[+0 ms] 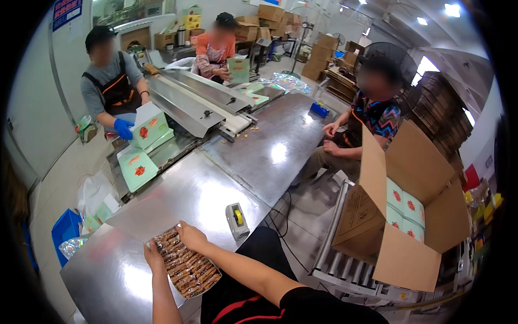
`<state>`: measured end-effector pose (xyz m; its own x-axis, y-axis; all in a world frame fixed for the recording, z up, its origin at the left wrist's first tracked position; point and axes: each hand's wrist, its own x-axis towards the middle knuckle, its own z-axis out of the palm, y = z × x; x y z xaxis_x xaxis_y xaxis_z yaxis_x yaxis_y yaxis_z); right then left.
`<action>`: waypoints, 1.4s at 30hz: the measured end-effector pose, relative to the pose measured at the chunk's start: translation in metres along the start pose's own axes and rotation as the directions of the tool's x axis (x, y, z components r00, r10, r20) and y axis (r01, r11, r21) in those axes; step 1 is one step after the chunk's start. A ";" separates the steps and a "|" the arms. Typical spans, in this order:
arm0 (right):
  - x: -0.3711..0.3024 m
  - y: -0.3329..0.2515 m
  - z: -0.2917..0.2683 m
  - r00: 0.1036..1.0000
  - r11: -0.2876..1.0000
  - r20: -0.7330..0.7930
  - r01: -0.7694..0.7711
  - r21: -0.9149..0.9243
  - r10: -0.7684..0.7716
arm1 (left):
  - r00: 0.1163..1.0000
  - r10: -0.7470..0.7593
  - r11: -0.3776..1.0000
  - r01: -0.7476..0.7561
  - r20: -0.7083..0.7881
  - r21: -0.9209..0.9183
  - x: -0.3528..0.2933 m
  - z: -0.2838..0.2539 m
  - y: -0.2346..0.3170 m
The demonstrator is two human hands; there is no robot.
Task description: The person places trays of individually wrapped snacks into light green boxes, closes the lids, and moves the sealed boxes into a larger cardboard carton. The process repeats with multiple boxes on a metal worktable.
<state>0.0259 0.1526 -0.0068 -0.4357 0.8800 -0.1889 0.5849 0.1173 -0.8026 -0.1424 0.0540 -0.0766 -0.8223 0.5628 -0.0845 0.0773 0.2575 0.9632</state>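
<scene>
An open box of brown, individually wrapped snack bars sits tilted at the near edge of the metal table, packed in tight rows. My left hand grips its left side, fingers mostly hidden behind the wall. At the far end, my right hand is closed over the box's rim. A pale lid flap stands up from the far side of the box. To the right of my right hand is a grey tape dispenser with a yellow roll.
A large open carton holding green boxes stands on a roller conveyor at right. Three co-workers are around the tables, one wearing a blue glove beside green boxes. A conveyor belt runs at the back; a blue bin is at left.
</scene>
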 end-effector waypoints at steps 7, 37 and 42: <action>0.012 0.018 -0.006 0.971 0.856 0.229 -0.057 0.514 -0.073 | 0.811 -0.186 0.765 0.474 0.555 -0.436 -0.023 -0.051 0.045; -0.027 0.000 -0.023 0.999 0.991 -0.042 -0.031 -0.129 0.026 | 0.896 -0.134 0.915 0.276 0.424 -0.294 -0.065 -0.064 0.037; -0.042 0.052 -0.022 0.992 0.997 0.114 -0.062 0.034 0.058 | 0.789 -0.173 0.694 0.522 0.589 -0.496 -0.091 -0.066 0.040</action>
<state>0.0893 0.1320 -0.0281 -0.4766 0.8270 -0.2983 0.5868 0.0466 -0.8084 -0.1017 -0.0387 -0.0136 -0.3305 0.8624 -0.3834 -0.6550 0.0829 0.7511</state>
